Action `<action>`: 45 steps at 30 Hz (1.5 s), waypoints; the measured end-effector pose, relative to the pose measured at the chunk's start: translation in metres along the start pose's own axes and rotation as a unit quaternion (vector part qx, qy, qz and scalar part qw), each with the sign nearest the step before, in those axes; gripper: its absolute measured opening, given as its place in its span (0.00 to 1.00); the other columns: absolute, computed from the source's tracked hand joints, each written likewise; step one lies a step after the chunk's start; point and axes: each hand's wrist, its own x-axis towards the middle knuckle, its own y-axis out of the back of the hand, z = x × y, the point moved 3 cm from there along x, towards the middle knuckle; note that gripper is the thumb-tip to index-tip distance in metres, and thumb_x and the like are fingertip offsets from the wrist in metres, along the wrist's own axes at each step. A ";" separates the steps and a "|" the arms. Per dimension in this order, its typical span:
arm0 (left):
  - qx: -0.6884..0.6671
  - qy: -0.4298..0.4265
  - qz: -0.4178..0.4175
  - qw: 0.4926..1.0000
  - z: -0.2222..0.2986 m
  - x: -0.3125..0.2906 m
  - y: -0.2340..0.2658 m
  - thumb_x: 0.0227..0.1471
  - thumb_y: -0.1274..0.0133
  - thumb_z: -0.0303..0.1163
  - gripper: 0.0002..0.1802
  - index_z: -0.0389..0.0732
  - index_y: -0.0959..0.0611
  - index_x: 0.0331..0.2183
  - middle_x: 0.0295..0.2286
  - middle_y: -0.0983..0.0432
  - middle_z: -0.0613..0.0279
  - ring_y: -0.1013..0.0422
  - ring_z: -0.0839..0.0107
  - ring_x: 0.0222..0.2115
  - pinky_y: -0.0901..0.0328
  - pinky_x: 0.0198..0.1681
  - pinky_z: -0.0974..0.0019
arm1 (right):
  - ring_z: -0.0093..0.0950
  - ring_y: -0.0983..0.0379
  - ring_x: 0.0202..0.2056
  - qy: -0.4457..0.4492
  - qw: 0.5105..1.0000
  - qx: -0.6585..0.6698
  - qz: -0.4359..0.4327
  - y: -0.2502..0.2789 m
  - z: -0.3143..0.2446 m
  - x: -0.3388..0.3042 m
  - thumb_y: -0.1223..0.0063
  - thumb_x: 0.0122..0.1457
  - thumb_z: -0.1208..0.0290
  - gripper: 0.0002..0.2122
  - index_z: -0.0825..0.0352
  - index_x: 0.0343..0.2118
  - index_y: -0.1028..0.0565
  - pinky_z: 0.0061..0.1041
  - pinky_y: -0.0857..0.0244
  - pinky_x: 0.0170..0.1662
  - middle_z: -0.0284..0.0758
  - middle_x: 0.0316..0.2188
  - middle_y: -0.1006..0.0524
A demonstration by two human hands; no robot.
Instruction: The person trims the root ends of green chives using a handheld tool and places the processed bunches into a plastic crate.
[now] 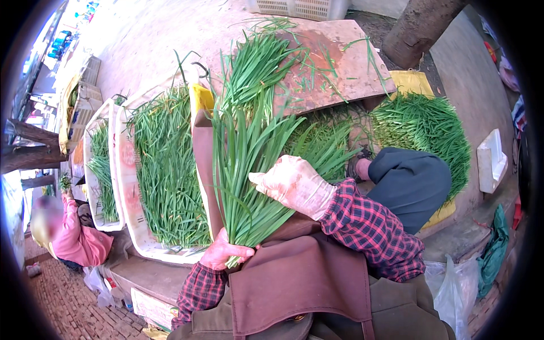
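Observation:
A bunch of long green garlic chives [241,187] fans upward across my lap. My left hand [222,252] grips its lower end, thumb over the stalks. My right hand [294,187], in a pale, stained glove, is curled over the bunch's right side. Its fingertips are tucked out of sight, so what they hold cannot be made out. More chive leaves [326,150] spread out just beyond that hand. A brown apron [300,289] covers my lap, its upper part lying under the bunch.
White crates of chives [170,170] stand at left. A board [345,62] with loose chives [258,62] lies ahead. Another chive pile [422,133] rests on yellow sacking at right, near a foam box [492,161]. A tree trunk [422,31] rises behind. A person in pink [82,235] sits far left.

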 end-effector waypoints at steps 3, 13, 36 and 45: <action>0.008 0.001 0.010 1.000 0.000 0.002 -0.001 0.37 0.35 0.13 0.24 0.33 0.21 0.41 0.29 0.21 0.54 0.28 0.73 0.19 0.35 0.18 0.73 | 0.33 0.30 0.19 0.044 0.996 -0.072 0.030 -0.004 -0.003 0.000 0.42 0.57 0.68 0.06 0.64 0.29 0.22 0.33 0.34 0.27 0.31 0.14 0.30; -0.007 0.009 0.016 1.000 0.001 0.004 -0.003 0.39 0.38 0.12 0.23 0.31 0.23 0.42 0.30 0.22 0.52 0.30 0.72 0.17 0.36 0.16 0.72 | 0.20 0.27 0.23 -0.363 0.784 0.432 0.258 0.023 0.010 -0.006 0.44 0.61 0.78 0.06 0.72 0.38 0.20 0.20 0.32 0.31 0.31 0.21 0.23; -0.089 -0.032 -0.015 0.995 -0.017 0.007 0.010 0.39 0.38 0.17 0.28 0.30 0.26 0.45 0.32 0.24 0.45 0.31 0.69 0.17 0.36 0.17 0.71 | 0.33 0.22 0.36 -0.069 0.981 -0.007 0.179 0.003 0.000 -0.033 0.41 0.52 0.81 0.10 0.64 0.38 0.23 0.34 0.27 0.44 0.30 0.34 0.20; -0.074 -0.028 -0.009 0.997 -0.016 0.007 0.011 0.39 0.38 0.15 0.28 0.30 0.26 0.46 0.32 0.23 0.46 0.29 0.69 0.18 0.35 0.18 0.71 | 0.35 0.21 0.32 -0.158 0.968 0.116 0.158 0.002 0.013 -0.027 0.40 0.55 0.77 0.05 0.66 0.35 0.20 0.31 0.28 0.36 0.35 0.32 0.18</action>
